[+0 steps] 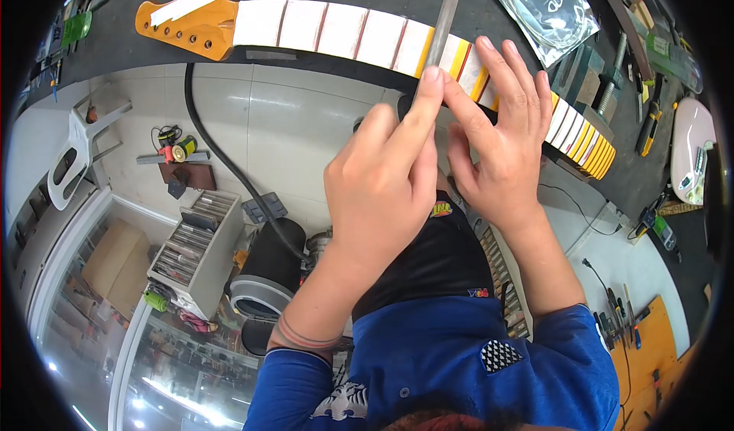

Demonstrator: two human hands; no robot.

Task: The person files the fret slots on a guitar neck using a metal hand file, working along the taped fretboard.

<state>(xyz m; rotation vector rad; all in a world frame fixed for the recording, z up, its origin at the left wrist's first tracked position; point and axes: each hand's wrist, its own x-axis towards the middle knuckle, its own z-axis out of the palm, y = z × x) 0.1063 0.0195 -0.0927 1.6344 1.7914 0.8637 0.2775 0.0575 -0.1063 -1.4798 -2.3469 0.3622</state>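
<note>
A guitar neck (pixel 375 37) lies across the bench edge, its fretboard covered in white and yellow tape strips with the frets showing between them. Across it runs a narrow metal file (pixel 451 11), pointing away from me. My left hand (pixel 386 167) is closed around the near end of the file, index finger stretched along its top. Beside it, my right hand (pixel 501 129) has its fingers stretched and spread over the neck. Its index fingertip meets the file near my left fingertip, and its thumb is below the neck's near edge.
A clear plastic bag of coiled strings (pixel 547 7) lies beyond the neck. A bench vise (pixel 585 76) and pliers (pixel 650 129) are at right. From the neck's left end a black hose (pixel 222 163) drops to a black cylindrical machine (pixel 267 278) on the floor.
</note>
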